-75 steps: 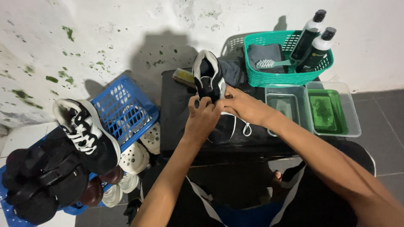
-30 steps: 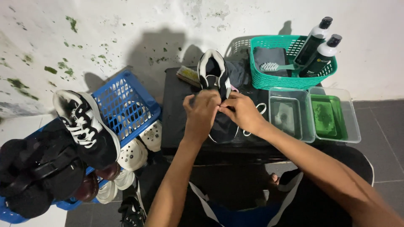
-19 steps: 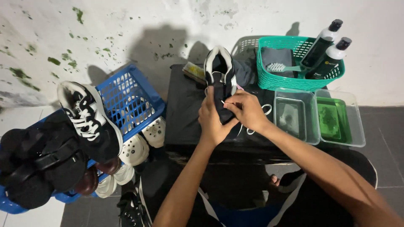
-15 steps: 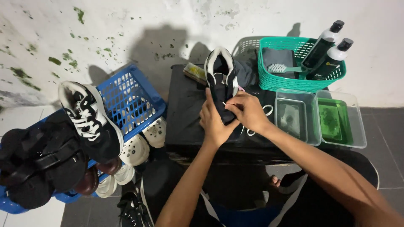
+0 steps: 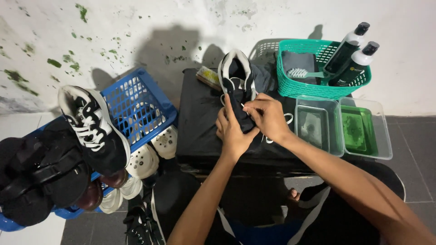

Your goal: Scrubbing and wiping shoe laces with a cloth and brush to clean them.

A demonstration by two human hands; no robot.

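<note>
At the bottom of the view, the person's 2 bare forearms reach up from dark clothing toward a black table (image 5: 200, 136). The left hand (image 5: 232, 131) is cupped and mostly closed against the near end of a black and white sneaker (image 5: 237, 88), fingers wrapped round its dark tongue area. The right hand (image 5: 267, 117) is curled from the other side, thumb and fingertips pinched on the same dark part; whether it grips a lace or only fabric cannot be told. The sneaker lies on the table, its open collar pointing away toward the wall. It looks light, with a soft, yielding upper and a stiffer white sole rim, so the sole edge and heel seem the firmest places to hold. A loose white lace (image 5: 287, 121) trails beside the right wrist. To the left, a blue basket (image 5: 136, 102) leans over a heap of other shoes (image 5: 93, 131). To the right sit 2 clear tubs (image 5: 340, 127), 1 with green liquid. Farthest back, a green basket (image 5: 318, 88) holds a brush (image 5: 302, 73), a grey cloth and 2 bottles (image 5: 352, 50).
</note>
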